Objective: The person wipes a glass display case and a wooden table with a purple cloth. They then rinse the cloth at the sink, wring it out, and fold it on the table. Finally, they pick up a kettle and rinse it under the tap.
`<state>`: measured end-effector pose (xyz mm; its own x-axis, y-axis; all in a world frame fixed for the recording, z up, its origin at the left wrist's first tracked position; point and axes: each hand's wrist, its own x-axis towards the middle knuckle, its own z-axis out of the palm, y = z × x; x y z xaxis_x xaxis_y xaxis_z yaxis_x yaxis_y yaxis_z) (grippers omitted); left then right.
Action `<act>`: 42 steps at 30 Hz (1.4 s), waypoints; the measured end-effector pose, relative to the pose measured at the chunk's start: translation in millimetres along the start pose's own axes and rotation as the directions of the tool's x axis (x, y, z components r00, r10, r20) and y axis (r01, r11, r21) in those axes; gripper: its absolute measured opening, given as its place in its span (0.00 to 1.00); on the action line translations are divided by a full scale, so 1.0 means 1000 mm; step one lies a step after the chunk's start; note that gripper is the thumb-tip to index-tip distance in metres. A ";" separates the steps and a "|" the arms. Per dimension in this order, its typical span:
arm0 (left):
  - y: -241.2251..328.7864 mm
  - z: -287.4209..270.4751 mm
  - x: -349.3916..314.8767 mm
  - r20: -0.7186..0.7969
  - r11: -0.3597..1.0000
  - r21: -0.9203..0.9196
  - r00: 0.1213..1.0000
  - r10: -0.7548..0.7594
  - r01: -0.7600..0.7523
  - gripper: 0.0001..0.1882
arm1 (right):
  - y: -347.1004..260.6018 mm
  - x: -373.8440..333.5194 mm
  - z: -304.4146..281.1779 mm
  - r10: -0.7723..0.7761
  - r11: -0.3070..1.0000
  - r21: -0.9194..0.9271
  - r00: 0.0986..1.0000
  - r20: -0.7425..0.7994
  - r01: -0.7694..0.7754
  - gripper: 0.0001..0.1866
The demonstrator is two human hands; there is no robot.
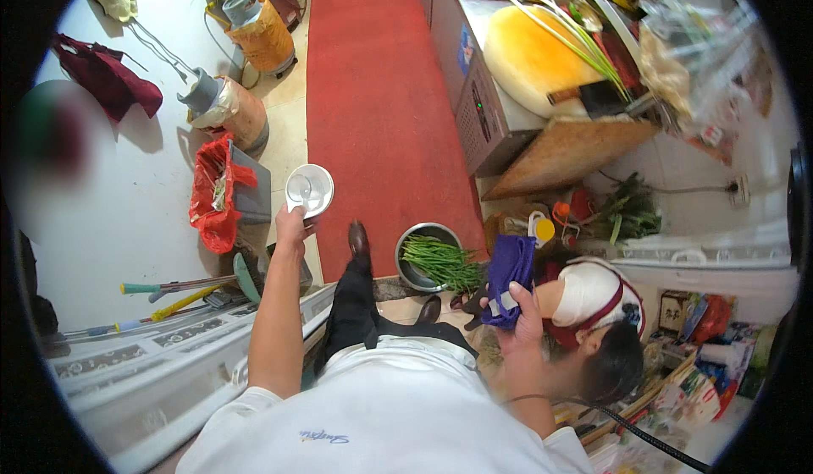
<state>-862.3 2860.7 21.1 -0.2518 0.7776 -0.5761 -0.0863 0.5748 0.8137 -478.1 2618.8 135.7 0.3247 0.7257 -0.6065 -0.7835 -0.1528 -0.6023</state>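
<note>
My left hand (292, 225) is closed on the rim of a round white plastic bowl (322, 188), held out above the edge of the red carpet. A small clear round piece (300, 188) lies in or against it; what it is I cannot tell. In my right hand (522, 317) is a folded purple cloth (511, 267) with a pale tag or strip near my thumb. Beyond that hand, to the left, a metal basin (409, 281) full of long green vegetables (440, 261) stands on the floor.
A person (593, 305) crouches close to my right forearm. A red carpet (385, 93) runs ahead. Gas cylinders (233, 114) and a bin with a red bag (212, 195) line the left wall. The right counter holds a round chopping block (533, 59) and a cleaver (600, 101).
</note>
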 end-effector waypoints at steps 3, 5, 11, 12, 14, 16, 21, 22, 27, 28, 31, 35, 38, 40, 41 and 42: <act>0.024 0.006 0.069 -0.038 1.000 0.008 0.999 -0.009 0.009 0.18 | 0.003 0.039 0.050 -0.033 0.999 -0.002 0.992 -0.119 0.033 0.21; 0.042 0.003 0.112 -0.045 0.999 0.022 0.998 -0.040 0.041 0.19 | 0.014 0.072 0.071 -0.005 1.000 0.007 0.986 -0.166 0.007 0.20; 0.122 0.043 0.230 -0.001 0.995 0.091 0.999 -0.045 0.045 0.18 | 0.003 0.195 0.184 0.132 0.956 0.286 0.961 -0.242 -0.059 0.22; 0.147 0.033 0.257 0.005 0.993 0.117 1.000 -0.025 0.024 0.18 | 0.001 0.209 0.225 0.160 0.948 0.309 0.952 -0.259 -0.075 0.21; 0.189 0.032 0.305 0.065 0.988 0.156 0.997 -0.032 0.021 0.18 | -0.009 0.235 0.288 0.152 0.952 0.291 0.969 -0.196 -0.091 0.20; 0.228 0.041 0.357 0.064 0.990 0.140 0.998 0.013 -0.021 0.18 | -0.027 0.274 0.347 0.126 0.967 0.236 0.987 -0.103 -0.099 0.21; 0.352 0.080 0.450 0.084 0.988 0.139 0.995 0.050 -0.061 0.18 | -0.032 0.388 0.446 0.057 0.974 0.218 0.998 0.005 -0.057 0.22; 0.370 0.088 0.470 0.084 0.989 0.134 0.995 0.059 -0.070 0.18 | -0.035 0.414 0.463 0.039 0.977 0.210 0.998 0.041 -0.047 0.23; 0.437 0.116 0.578 0.086 0.997 0.069 0.996 0.031 -0.037 0.20 | -0.052 0.574 0.565 0.071 0.973 0.211 0.990 0.124 -0.096 0.26; 0.456 0.120 0.599 0.092 0.998 0.052 0.995 0.033 -0.038 0.20 | -0.058 0.616 0.588 0.089 0.972 0.199 0.980 0.179 -0.125 0.26; 0.498 0.129 0.649 0.034 0.999 0.039 0.999 -0.003 0.002 0.22 | -0.092 0.696 0.682 0.141 0.981 0.096 0.961 0.240 -0.168 0.26; 0.557 0.193 0.728 0.079 0.995 0.096 0.997 0.015 -0.023 0.22 | -0.155 0.793 0.778 0.124 0.984 0.067 0.906 0.405 -0.165 0.26; 0.604 0.237 0.793 0.091 0.995 0.102 0.996 0.009 -0.019 0.22 | -0.172 0.869 0.834 0.124 0.990 0.013 0.924 0.361 -0.138 0.26; 0.639 0.265 0.841 0.109 0.988 0.151 0.994 0.007 -0.024 0.21 | -0.175 0.908 0.867 0.089 0.996 -0.014 0.955 0.281 -0.088 0.25; 0.659 0.273 0.863 0.113 0.983 0.183 0.994 0.003 -0.024 0.21 | -0.174 0.921 0.879 0.077 0.997 -0.025 0.968 0.240 -0.073 0.25; 0.675 0.292 0.892 0.165 0.983 0.185 0.986 -0.033 0.002 0.21 | -0.177 0.940 0.884 0.051 0.999 0.004 0.979 0.198 -0.053 0.24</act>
<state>-864.1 4016.9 34.0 -0.0859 0.7895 -0.6076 0.0934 0.6136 0.7841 -502.5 3920.8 130.6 0.1729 0.8357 -0.5213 -0.8016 -0.1881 -0.5675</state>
